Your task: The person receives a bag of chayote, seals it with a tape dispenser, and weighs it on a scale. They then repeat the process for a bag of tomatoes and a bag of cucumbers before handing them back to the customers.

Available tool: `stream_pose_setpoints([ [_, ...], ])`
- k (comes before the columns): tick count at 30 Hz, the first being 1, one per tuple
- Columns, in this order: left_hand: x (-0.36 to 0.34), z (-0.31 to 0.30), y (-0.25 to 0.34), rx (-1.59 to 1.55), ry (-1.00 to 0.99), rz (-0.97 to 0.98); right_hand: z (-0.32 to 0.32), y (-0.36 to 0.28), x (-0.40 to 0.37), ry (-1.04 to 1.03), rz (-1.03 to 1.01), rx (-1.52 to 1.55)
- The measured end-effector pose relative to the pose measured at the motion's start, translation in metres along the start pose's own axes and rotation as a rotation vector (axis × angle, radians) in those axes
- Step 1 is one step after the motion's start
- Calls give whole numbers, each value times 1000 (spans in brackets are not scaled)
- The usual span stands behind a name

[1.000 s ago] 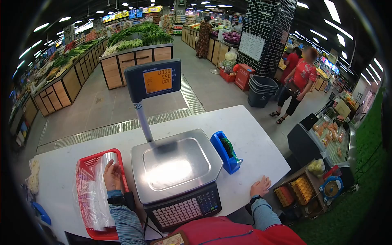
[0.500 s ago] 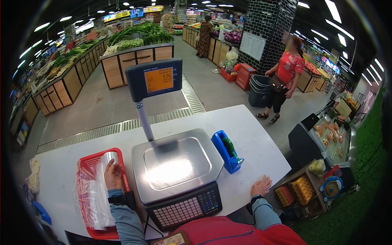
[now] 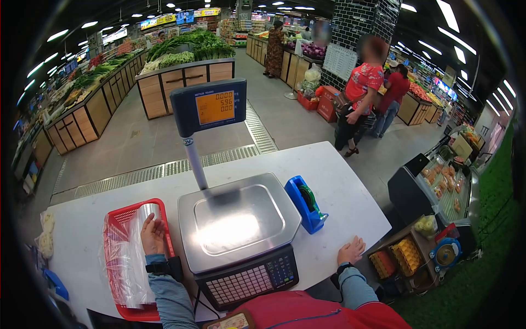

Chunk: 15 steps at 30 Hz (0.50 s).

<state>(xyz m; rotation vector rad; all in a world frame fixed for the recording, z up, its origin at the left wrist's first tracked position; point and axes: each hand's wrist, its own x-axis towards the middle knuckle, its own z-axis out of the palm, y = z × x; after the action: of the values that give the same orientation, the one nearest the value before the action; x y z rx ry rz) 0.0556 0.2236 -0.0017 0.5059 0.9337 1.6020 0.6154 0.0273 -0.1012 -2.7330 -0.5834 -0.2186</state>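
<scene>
My left hand [image 3: 153, 234] rests palm up over the edge of a red plastic basket [image 3: 166, 211], its fingers loosely curled and apart with nothing in them. Beside it in the basket lies a roll of clear plastic bags [image 3: 131, 263]. On the white table, my right hand [image 3: 350, 250] lies flat near the right edge, holding nothing. Between my hands stands a weighing scale [image 3: 238, 219] with a bare metal plate. Its raised display [image 3: 215, 108] reads 5.96 on the middle line. To the right of the plate sits a blue tape dispenser [image 3: 304, 205] with green tape.
A shopper in a red patterned top [image 3: 361, 82] stands beyond the table, with another person in red [image 3: 395, 88] behind. Vegetable stands [image 3: 186, 77] line the far side. Right of the table are a display case [image 3: 430, 186] and a crate with yellow trays [image 3: 406, 256].
The shopper in the patterned top has stepped left, in front of the dark baskets. Another person in red now shows behind. Both my hands have stayed in place.
</scene>
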Motion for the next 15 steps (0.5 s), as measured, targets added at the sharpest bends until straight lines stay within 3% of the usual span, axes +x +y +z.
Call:
stream_pose_setpoints([
  [15,-1,2,0,1,8,3,1,1,-1,53,-23,-34],
])
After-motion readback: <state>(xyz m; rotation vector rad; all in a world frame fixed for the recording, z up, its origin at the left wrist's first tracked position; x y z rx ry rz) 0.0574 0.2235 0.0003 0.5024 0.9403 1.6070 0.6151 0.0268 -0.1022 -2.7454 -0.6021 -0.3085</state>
